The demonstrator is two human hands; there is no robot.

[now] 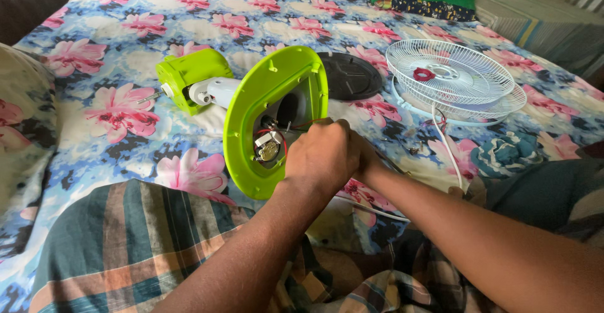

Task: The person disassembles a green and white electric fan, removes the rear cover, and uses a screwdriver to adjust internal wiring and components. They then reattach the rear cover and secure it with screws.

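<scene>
Left hand (322, 156) on round glossy plastic fan base (251, 108)

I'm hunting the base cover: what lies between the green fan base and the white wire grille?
In the head view, a round black plastic plate lies on the floral sheet between the lime-green round fan base and white wire grille.

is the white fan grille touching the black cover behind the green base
Apart. The head view shows a strip of flowered bedsheet between the white grille and the black cover, which lies partly behind the green base.
</scene>
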